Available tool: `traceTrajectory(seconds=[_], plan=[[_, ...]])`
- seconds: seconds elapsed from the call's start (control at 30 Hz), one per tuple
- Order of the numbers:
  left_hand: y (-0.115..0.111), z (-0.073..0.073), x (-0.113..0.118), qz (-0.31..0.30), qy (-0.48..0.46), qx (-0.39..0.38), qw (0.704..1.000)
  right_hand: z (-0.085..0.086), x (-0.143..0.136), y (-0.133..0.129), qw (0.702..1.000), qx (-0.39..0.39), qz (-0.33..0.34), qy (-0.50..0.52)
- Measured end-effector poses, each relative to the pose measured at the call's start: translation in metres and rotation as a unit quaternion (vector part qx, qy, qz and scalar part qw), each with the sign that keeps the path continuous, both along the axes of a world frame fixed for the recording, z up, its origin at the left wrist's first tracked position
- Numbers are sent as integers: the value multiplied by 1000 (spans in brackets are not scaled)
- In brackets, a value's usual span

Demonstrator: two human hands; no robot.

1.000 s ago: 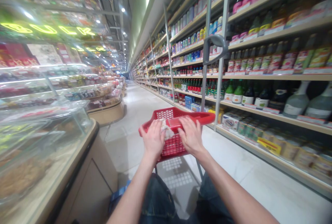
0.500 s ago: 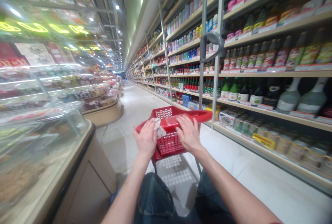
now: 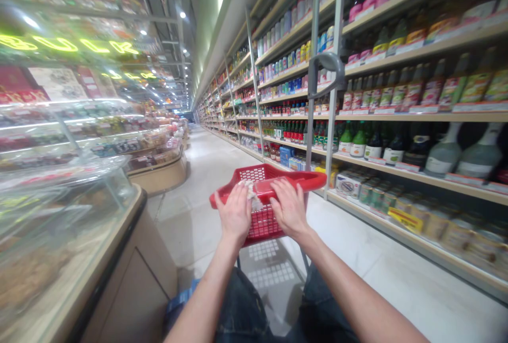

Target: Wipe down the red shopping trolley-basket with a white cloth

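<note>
A red plastic shopping cart (image 3: 265,226) with a mesh basket stands in front of my knees. Its broad red handle (image 3: 311,179) runs across the near rim. My left hand (image 3: 235,215) presses a crumpled white cloth (image 3: 255,197) on the left part of this handle, its fingers closed over it. On the handle's middle sits my right hand (image 3: 289,208), its fingers curled over the top and its thumb on the near side. The undersides of both hands are hidden.
Shelves of bottles (image 3: 359,139) and cans (image 3: 391,197) line the right side. A grey handle on a metal post (image 3: 309,120) rises near the cart. At the left stands a glass-topped counter (image 3: 135,226). The pale tiled floor (image 3: 198,147) stretches ahead between them.
My left hand has slid to the right along the handle with the cloth, closer to my right hand. The right hand keeps its place. More of a blue thing shows at lower left.
</note>
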State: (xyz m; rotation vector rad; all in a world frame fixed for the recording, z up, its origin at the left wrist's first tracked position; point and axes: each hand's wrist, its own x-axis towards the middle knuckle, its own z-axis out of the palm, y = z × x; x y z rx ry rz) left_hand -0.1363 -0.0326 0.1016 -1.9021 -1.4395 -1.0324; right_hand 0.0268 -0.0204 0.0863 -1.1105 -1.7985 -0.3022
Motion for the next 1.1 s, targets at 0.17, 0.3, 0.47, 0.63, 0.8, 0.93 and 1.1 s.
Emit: traceTrajectory(seconds=[0.17,0.3,0.47,0.63,0.8,0.93,1.1], plan=[[-2,-1,-47,73,-61,34,995,0,-3,-2,1000,-5,12,0],[2,2,-49,88,-86,28,992,2,-11,-5,1000,-11,11,11],[4,3,2,25,-30,5,999,0,-13,-7,1000,-1,9,6],[6,9,29,1,-10,-14,1000,-1,-8,-6,1000,1,3,5],[7,22,37,-49,12,-100,994,23,-11,-7,1000,-12,21,8],[0,29,20,-15,-7,-160,987,41,-25,-5,989,-58,95,-95],[-19,33,-16,33,18,-227,973,39,-43,-1,990,-65,57,-110]])
